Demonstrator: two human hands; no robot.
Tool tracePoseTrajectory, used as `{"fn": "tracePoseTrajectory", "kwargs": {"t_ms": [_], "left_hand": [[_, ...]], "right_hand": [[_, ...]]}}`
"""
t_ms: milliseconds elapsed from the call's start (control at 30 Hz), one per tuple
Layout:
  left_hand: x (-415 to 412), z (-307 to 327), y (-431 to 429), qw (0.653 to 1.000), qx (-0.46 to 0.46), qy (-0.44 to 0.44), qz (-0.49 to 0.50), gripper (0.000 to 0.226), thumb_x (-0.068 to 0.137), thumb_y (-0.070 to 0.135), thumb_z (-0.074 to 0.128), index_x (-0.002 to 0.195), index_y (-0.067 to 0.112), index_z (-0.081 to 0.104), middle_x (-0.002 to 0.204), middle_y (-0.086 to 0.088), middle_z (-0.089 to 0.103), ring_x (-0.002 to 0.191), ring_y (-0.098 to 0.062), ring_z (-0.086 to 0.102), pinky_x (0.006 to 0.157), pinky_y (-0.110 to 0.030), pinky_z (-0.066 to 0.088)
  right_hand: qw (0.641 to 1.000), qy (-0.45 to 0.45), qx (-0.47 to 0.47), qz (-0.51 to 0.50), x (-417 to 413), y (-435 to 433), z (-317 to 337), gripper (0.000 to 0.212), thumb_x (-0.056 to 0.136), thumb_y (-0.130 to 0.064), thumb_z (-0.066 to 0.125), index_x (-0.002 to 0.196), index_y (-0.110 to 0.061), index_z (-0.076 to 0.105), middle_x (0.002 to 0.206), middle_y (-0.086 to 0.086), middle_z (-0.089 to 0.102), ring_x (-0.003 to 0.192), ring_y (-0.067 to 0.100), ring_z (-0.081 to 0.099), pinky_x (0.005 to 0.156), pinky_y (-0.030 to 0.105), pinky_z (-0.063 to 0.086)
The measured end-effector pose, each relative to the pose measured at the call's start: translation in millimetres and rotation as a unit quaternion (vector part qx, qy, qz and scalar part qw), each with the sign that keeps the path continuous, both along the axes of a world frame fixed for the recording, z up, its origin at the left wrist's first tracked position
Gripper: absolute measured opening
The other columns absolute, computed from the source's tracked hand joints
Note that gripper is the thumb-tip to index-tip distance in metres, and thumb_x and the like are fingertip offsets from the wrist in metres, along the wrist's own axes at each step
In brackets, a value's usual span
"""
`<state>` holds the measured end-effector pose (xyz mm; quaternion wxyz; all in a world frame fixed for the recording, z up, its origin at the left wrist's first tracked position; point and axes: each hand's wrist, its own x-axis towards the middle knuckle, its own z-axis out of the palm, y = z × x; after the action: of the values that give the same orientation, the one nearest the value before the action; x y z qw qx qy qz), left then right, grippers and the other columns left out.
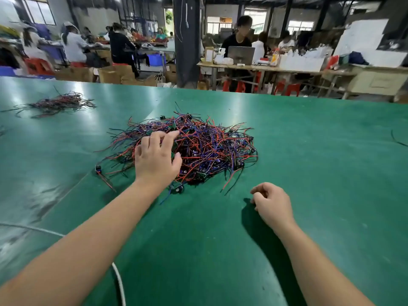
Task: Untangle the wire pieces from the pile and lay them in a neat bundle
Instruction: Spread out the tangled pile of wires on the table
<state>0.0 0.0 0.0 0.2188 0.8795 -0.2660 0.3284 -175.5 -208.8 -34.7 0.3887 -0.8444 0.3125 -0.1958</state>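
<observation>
A tangled pile of red, blue and black wire pieces (212, 149) with small black parts on their ends lies in the middle of the green table (320, 164). My left hand (155, 160) rests on the pile's left side, fingers spread over the wires, nothing gripped. My right hand (272, 203) sits on the table in front of the pile, to its right, fingers curled loosely with nothing in them. A flatter bundle of wire pieces (58, 104) lies at the far left of the table.
A white cord (118, 281) runs across the near left of the table. One loose black wire (397, 140) lies at the right edge. Beyond the table's far edge people sit at workbenches with boxes and red stools.
</observation>
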Motion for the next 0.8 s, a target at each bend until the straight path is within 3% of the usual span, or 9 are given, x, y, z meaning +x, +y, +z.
{"fn": "tracePoseTrajectory", "kwargs": {"t_ms": [67, 133, 267, 367, 467, 567, 667, 733, 800], "left_hand": [[10, 9, -13, 0.997, 0.047, 0.038, 0.058, 0.056, 0.087, 0.040, 0.055, 0.139, 0.029, 0.039, 0.127, -0.007, 0.051, 0.112, -0.031, 0.043, 0.095, -0.046, 0.032], [22, 17, -21, 0.985, 0.110, 0.088, 0.099, 0.048, 0.092, 0.046, 0.048, 0.136, 0.025, 0.047, 0.120, -0.005, 0.060, 0.112, -0.030, 0.049, 0.100, -0.045, 0.028], [34, 25, -22, 0.975, 0.151, 0.105, 0.122, 0.030, 0.093, 0.048, 0.051, 0.098, 0.025, 0.070, 0.086, 0.002, 0.070, 0.093, -0.025, 0.060, 0.100, -0.042, 0.026], [38, 43, -24, 0.974, 0.093, 0.178, 0.107, 0.026, 0.090, 0.047, 0.059, 0.085, 0.025, 0.074, 0.079, 0.004, 0.069, 0.086, -0.022, 0.061, 0.095, -0.040, 0.031], [38, 57, -20, 0.958, -0.004, 0.274, 0.083, 0.022, 0.087, 0.046, 0.063, 0.078, 0.028, 0.071, 0.089, 0.004, 0.069, 0.096, -0.024, 0.060, 0.099, -0.044, 0.040], [33, 69, -19, 0.957, -0.150, 0.244, 0.041, 0.018, 0.088, 0.042, 0.063, 0.076, 0.028, 0.063, 0.085, 0.008, 0.067, 0.091, -0.022, 0.062, 0.091, -0.045, 0.048], [24, 84, -24, 0.924, -0.325, 0.198, -0.046, 0.016, 0.090, 0.032, 0.059, 0.077, 0.025, 0.057, 0.074, 0.009, 0.071, 0.074, -0.011, 0.067, 0.074, -0.033, 0.054], [21, 92, -26, 0.923, -0.320, 0.205, -0.057, 0.015, 0.091, 0.032, 0.057, 0.079, 0.024, 0.055, 0.069, 0.010, 0.071, 0.069, -0.005, 0.065, 0.067, -0.027, 0.050], [22, 96, -28, 0.930, -0.275, 0.238, -0.045, 0.016, 0.090, 0.035, 0.056, 0.083, 0.021, 0.059, 0.080, 0.005, 0.072, 0.075, -0.009, 0.064, 0.069, -0.029, 0.048]], "right_hand": [[1.000, -0.007, 0.005, -0.011, 1, -2, 0, 0.021, 0.079, -0.008, 0.050, 0.075, -0.025, 0.063, 0.074, -0.003, 0.068, 0.072, 0.020, 0.064, 0.069, 0.032, 0.053], [1.000, -0.004, 0.005, -0.015, 2, -3, -2, 0.021, 0.079, -0.009, 0.050, 0.076, -0.025, 0.063, 0.074, -0.002, 0.068, 0.071, 0.020, 0.063, 0.067, 0.033, 0.053], [1.000, -0.024, 0.009, -0.015, 2, -2, -5, 0.022, 0.079, -0.007, 0.051, 0.073, -0.024, 0.062, 0.072, -0.001, 0.068, 0.071, 0.022, 0.063, 0.068, 0.032, 0.052], [0.999, -0.033, 0.024, -0.010, 2, -4, -5, 0.022, 0.078, -0.006, 0.051, 0.072, -0.024, 0.063, 0.069, 0.000, 0.068, 0.068, 0.023, 0.063, 0.068, 0.033, 0.052], [0.999, -0.033, 0.037, -0.006, 1, -5, -5, 0.023, 0.078, -0.006, 0.050, 0.072, -0.024, 0.063, 0.062, -0.003, 0.067, 0.059, 0.017, 0.061, 0.064, 0.031, 0.052], [0.998, -0.035, 0.049, -0.001, 1, -7, -6, 0.024, 0.078, -0.005, 0.050, 0.073, -0.024, 0.064, 0.058, -0.005, 0.066, 0.048, 0.009, 0.057, 0.057, 0.028, 0.050], [0.997, -0.039, 0.061, 0.005, 1, -8, -7, 0.025, 0.078, -0.003, 0.050, 0.073, -0.023, 0.065, 0.058, -0.004, 0.066, 0.043, 0.005, 0.055, 0.053, 0.025, 0.046], [0.997, -0.042, 0.068, 0.008, 1, -8, -7, 0.025, 0.078, -0.002, 0.050, 0.074, -0.022, 0.065, 0.058, -0.003, 0.066, 0.042, 0.005, 0.055, 0.052, 0.025, 0.045], [0.996, -0.044, 0.072, 0.009, 0, -8, -7, 0.025, 0.077, -0.002, 0.050, 0.074, -0.022, 0.065, 0.057, -0.003, 0.066, 0.042, 0.006, 0.054, 0.052, 0.026, 0.045]]}}
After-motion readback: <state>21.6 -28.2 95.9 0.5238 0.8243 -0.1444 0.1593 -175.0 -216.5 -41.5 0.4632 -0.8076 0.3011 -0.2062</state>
